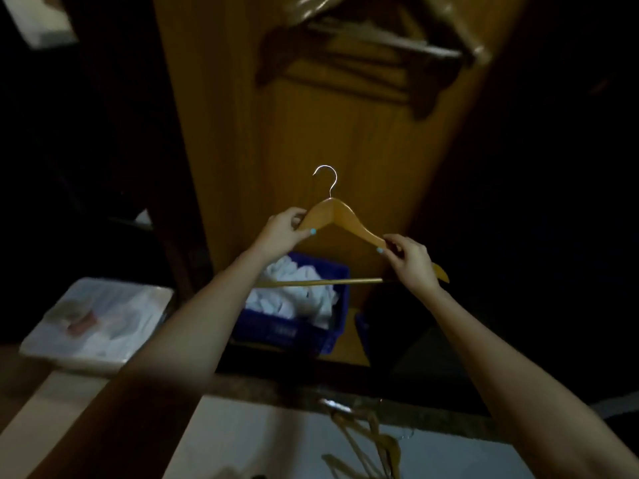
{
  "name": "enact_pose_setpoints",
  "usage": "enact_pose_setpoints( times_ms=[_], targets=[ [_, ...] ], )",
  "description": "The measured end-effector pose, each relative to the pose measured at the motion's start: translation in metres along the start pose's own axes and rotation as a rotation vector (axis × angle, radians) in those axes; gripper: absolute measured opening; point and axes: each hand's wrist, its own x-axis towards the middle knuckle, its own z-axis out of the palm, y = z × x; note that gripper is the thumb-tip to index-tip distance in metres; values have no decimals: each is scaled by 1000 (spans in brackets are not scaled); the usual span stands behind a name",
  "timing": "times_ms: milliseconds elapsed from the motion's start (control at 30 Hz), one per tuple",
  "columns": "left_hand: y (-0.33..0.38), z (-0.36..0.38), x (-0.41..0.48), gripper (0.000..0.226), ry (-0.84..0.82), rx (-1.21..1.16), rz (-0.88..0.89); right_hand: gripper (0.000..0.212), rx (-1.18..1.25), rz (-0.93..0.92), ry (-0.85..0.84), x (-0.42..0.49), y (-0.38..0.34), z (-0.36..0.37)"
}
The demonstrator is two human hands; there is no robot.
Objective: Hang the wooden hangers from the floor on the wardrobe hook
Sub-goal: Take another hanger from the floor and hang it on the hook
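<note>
The wooden hanger (345,219) is held up in front of the open wardrobe (242,133), both hands on it: the left hand (281,231) pinches the left shoulder between thumb and fingers, the right hand (409,259) pinches the right shoulder close to its tip. Its long axis runs left to right and tilts down to the right; the metal hook (326,179) stands upright at the top, opening to the left. The deciding relation is vertical: the rail (390,41) with hangers already on it (345,70) lies well above and farther in than the held hook, slightly to the right. In my judgement the next move is a lift up and inward; neither hand is clearly nearer. Nothing stands between hook and rail, though the hung hangers crowd the rail's middle. Below, a blue crate (301,333) of white cloth sits on the wardrobe bottom. More wooden hangers (370,447) lie on the near floor, awaiting collection.
</note>
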Motion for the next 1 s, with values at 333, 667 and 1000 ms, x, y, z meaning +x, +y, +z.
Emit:
enact_pose_setpoints(
  times_ms=[333, 667, 1000],
  targets=[
    [123, -69, 96, 38, 26, 623, 330, 32, 85, 57, 390, 83, -14, -116],
    [204, -147, 210, 36, 416, 762, 602, 34, 113, -42, 657, 229, -59, -164],
    [242, -187, 306, 31, 499, 838, 675, 35, 100, -45, 785, 331, -78, -175]
  ],
)
